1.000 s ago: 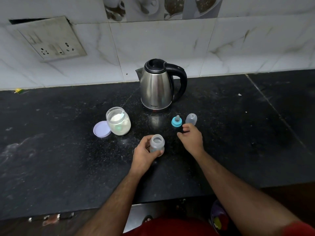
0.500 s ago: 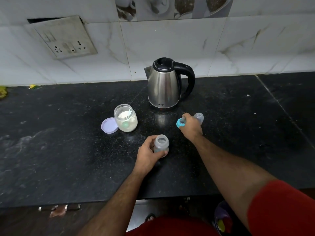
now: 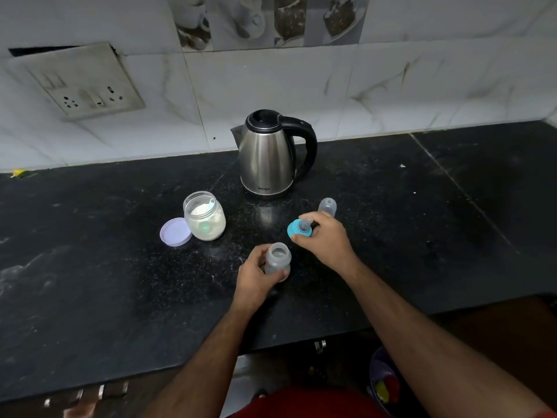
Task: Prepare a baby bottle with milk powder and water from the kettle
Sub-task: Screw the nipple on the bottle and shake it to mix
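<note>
Nearest us, left hand (image 3: 256,279) wraps the open baby bottle (image 3: 278,258), upright on the worktop (image 3: 90,267), mouth up, translucent grey, contents unclear. Just right and slightly farther, right hand (image 3: 327,239) pinches the teal teat collar (image 3: 299,229), tilted, nipple facing left-up. We judge capping is next: collar travels a short way left and near, down onto the bottle's vertical axis. Clear cap (image 3: 327,205) sits just beyond. Farther left: open powder jar (image 3: 205,217) beside its lilac lid (image 3: 175,232). Farthest, steel kettle (image 3: 266,155).
</note>
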A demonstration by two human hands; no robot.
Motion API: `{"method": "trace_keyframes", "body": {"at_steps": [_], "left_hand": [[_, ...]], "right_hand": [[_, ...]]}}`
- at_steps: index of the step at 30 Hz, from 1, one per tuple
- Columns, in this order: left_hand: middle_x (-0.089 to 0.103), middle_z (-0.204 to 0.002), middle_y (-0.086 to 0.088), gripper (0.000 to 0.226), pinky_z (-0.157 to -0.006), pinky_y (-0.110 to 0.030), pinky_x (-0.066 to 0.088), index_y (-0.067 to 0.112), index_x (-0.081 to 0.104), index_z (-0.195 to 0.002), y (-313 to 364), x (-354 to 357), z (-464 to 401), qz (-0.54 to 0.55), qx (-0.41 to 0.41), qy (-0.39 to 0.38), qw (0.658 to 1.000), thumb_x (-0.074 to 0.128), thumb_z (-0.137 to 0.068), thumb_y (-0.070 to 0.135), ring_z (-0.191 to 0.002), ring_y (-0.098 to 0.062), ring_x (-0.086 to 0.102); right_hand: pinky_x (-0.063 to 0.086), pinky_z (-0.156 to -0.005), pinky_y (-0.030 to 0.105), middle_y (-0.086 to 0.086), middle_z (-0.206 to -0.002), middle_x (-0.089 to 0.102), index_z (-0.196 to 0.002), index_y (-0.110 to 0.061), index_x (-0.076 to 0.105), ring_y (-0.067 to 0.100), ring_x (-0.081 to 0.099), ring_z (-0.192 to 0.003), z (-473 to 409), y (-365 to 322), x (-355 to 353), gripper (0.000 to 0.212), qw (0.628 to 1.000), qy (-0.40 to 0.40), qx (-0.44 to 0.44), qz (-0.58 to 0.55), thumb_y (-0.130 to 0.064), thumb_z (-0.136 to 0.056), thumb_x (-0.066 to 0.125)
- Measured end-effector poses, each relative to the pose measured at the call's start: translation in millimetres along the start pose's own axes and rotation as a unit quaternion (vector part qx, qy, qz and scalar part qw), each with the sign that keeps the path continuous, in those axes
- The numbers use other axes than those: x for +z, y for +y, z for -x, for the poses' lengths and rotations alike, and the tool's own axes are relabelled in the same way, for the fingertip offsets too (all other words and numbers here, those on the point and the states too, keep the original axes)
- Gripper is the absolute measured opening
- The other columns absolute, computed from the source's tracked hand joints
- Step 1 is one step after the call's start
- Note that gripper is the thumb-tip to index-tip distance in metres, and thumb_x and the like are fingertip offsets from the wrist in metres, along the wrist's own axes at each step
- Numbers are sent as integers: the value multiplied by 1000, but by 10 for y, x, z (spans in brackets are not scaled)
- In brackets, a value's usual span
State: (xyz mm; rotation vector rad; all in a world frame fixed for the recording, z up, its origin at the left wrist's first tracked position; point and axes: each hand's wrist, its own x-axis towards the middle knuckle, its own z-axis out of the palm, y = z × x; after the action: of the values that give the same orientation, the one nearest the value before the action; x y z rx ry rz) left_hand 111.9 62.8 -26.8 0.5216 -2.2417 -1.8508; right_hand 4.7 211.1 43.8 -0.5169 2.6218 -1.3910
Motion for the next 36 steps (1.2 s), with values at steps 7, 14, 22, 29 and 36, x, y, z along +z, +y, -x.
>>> {"method": "trace_keyframes", "body": {"at_steps": [7, 14, 22, 29, 36], "left_hand": [[71, -111, 16, 57, -87, -13, 50, 27, 60, -117, -57, -27, 0, -3, 3, -10, 1000, 86, -70, 8, -104, 4, 64], [70, -108, 12, 54, -79, -5, 47, 29, 59, -114, -33, -61, 11, -12, 6, -25, 1000, 85, -72, 8, -98, 9, 64], [70, -110, 12, 54, -80, -6, 48, 30, 59, -114, -53, -60, 7, -5, 4, -27, 1000, 85, -72, 7, -100, 8, 64], [72, -111, 5, 54, -91, -22, 53, 27, 61, -116, -117, -60, -8, 10, 0, -30, 999, 86, -72, 8, -104, -5, 68], [74, -105, 5, 51, -87, -23, 54, 23, 63, -114, -104, -60, -4, 2, 1, -23, 1000, 86, -71, 10, -98, -7, 69]], "right_hand": [[54, -86, 37, -4, -108, 62, -110, -18, 70, 10, 61, -88, 228, -205, -23, 41, 997, -27, -61, 28, -19, -72, 83], [53, -88, 38, -6, -114, 59, -119, -19, 68, 11, 60, -97, 191, -361, 41, 47, 977, -139, -89, 133, -26, -73, 79], [51, -82, 34, -7, -118, 56, -121, -23, 65, 12, 57, -102, 141, -423, 62, 44, 956, -183, -103, 205, -27, -78, 75], [51, -83, 36, -4, -114, 57, -116, -19, 66, 15, 57, -101, 139, -447, 103, 40, 948, -192, -106, 231, -29, -78, 76], [51, -76, 36, 2, -102, 61, -101, -12, 65, 18, 59, -92, 152, -453, 187, 52, 948, -135, -80, 276, -53, -73, 78]]}}
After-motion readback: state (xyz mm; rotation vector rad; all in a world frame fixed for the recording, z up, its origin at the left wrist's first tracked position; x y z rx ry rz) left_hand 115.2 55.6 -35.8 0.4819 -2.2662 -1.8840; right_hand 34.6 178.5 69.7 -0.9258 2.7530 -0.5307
